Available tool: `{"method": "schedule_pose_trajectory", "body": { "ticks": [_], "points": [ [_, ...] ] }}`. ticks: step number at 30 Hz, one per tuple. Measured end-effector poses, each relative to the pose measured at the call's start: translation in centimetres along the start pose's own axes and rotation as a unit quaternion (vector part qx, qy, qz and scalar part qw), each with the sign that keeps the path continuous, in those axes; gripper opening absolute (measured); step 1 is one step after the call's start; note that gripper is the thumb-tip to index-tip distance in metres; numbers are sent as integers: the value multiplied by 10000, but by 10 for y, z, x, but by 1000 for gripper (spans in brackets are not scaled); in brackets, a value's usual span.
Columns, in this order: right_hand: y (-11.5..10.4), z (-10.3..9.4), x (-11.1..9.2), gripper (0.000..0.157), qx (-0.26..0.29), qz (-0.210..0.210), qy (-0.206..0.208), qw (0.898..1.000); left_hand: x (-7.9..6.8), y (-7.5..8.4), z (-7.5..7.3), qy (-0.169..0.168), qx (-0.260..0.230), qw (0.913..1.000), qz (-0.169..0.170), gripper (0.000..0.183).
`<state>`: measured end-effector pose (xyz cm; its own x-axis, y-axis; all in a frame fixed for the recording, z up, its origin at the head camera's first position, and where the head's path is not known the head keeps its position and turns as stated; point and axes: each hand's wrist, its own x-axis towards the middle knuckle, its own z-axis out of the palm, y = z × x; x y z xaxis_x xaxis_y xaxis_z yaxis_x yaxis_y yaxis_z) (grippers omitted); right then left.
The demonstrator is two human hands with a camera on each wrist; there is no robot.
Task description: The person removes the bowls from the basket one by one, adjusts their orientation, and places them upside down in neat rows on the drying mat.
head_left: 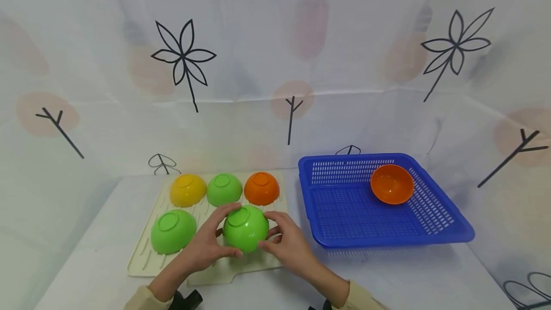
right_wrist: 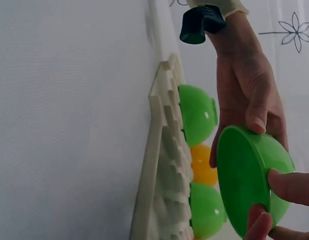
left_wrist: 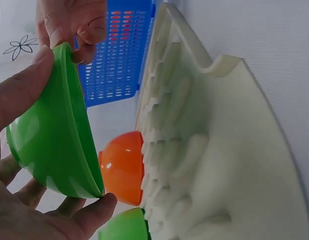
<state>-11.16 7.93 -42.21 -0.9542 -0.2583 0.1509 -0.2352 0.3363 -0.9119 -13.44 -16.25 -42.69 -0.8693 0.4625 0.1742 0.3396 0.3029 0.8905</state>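
Both hands hold a green bowl (head_left: 246, 228) bottom up, above the front of the cream drying board (head_left: 211, 271). My left hand (head_left: 207, 242) grips its left side, thumb at the near rim and fingers spread to the far side. On the right, my right hand (head_left: 289, 244) holds the rim between thumb and fingers. In the left wrist view a gap shows between the bowl's rim (left_wrist: 79, 125) and the ridged board (left_wrist: 209, 165). Upside down on the board sit a yellow bowl (head_left: 187, 190), two green bowls (head_left: 224, 189) (head_left: 173, 231) and an orange bowl (head_left: 261, 188).
To the right of the board stands a blue basket (head_left: 344, 214) with perforated walls. An orange bowl (head_left: 392, 184) lies inside it, tilted against the far right, its opening facing me. A white patterned cloth (head_left: 258, 61) hangs behind the white table (head_left: 94, 257).
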Motion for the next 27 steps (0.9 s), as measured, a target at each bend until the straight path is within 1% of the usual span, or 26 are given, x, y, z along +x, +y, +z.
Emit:
{"method": "schedule_pose_trajectory", "body": {
  "ticks": [5,9,14,18,23,27],
  "points": [
    [6,8,6,61,26,33,-101,9999,-1,-5,0,73,85,9995,-282,95],
    [14,15,11,62,-39,85,-182,9998,-2,-9,0,242,378,9978,-491,99],
    [21,24,17,61,-81,87,-200,9997,-1,-14,-1,510,802,9940,-543,102],
    [19,30,18,58,-139,-29,-257,9996,-1,-18,-2,723,1146,9890,-591,101],
    [14,35,18,52,107,29,-411,9991,0,-22,-6,899,1503,9821,-694,99],
    [12,39,18,50,441,213,-591,9971,1,-26,-8,915,1564,9811,-684,96]
  ]
}}
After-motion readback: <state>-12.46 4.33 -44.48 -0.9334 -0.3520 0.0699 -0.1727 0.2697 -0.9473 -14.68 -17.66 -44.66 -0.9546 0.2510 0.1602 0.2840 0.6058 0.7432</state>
